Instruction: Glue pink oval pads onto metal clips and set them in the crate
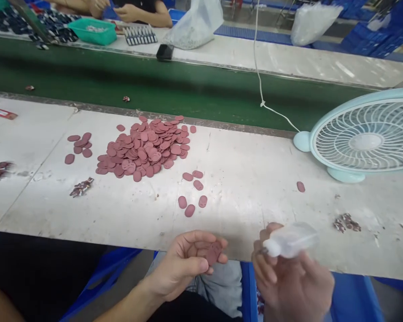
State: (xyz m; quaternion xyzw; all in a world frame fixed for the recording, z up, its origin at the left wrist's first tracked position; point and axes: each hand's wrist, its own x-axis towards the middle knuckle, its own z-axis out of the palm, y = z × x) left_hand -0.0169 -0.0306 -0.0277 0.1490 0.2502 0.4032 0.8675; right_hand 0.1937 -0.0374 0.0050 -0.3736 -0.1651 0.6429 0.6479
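Observation:
At the table's near edge, my left hand (188,259) pinches a dark red oval disc (214,253) between thumb and fingers. To its right, my right hand (292,277) is closed around a small translucent squeeze bottle (292,239), whose tip points left toward the disc; bottle and hand are somewhat blurred. Bottle and disc are apart. Beyond my left hand lie several loose red oval discs (190,210). A large heap of the same discs (147,147) covers the middle of the white table (242,197).
A light blue fan (366,142) stands at the right, its white cord (258,67) crossing the green conveyor belt (215,100). Small shiny brown pieces (347,222) lie near the fan. Across the belt are a green basket (93,31), a plastic bag (196,27) and a person's hands (127,12).

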